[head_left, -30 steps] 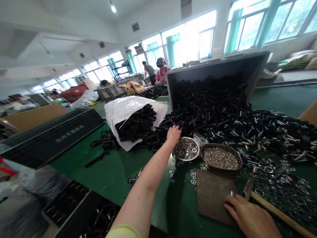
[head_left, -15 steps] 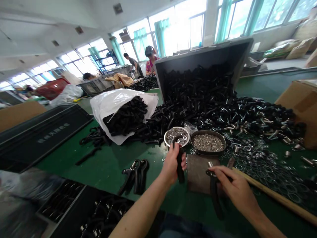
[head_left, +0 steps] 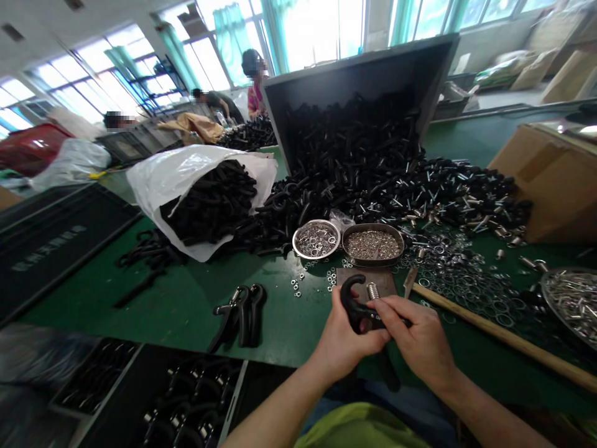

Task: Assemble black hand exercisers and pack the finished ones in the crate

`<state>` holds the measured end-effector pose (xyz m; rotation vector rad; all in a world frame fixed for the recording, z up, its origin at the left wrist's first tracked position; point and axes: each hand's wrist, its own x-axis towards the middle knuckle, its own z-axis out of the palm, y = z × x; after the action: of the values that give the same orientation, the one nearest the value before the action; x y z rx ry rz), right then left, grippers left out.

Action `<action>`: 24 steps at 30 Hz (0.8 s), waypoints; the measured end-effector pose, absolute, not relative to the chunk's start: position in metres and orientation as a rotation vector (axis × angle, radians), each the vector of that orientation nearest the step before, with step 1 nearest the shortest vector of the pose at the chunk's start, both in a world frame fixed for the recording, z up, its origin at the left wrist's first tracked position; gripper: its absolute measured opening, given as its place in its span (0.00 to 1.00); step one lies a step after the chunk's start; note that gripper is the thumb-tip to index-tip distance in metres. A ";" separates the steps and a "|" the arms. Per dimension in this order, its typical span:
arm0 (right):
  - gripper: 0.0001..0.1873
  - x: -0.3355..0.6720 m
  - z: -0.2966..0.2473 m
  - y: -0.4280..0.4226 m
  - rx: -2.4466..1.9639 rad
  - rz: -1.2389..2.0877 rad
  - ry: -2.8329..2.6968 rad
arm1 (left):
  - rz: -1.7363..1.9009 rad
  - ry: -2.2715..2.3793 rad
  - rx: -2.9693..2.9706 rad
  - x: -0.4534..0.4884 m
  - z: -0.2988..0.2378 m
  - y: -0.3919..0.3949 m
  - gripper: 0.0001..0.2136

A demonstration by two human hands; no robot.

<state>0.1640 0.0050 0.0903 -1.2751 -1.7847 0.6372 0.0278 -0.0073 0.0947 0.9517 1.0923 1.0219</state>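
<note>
Your left hand (head_left: 342, 339) is working with your right hand (head_left: 420, 336) just above the near edge of the green tabletop (head_left: 280, 323). To your left, green surface is showing between your wrist and a small group of black handles (head_left: 245, 317). Beyond your hands, a dark plate (head_left: 389, 283) is lying, with a round dish (head_left: 297, 247) and an oval tin (head_left: 373, 261) sitting just behind it. To your right, a hammer (head_left: 489, 326) is bordering the room, its handle slanting toward you. Your left fingers are wrapping closed around a hooked black part (head_left: 352, 305), its curved end pointing up. Your right thumb and fingers are pinching together at the base of a ribbed metal piece (head_left: 372, 290), which is standing up beside the hook, between your hands.
</note>
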 end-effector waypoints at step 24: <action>0.13 0.157 0.074 0.024 -1.359 1.423 -1.850 | 0.963 1.367 1.284 0.010 0.062 -0.018 0.38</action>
<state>0.1565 0.0236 0.0739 -1.3585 -1.8499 1.4231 0.0101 -0.0179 0.0619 1.2845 1.3669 0.9625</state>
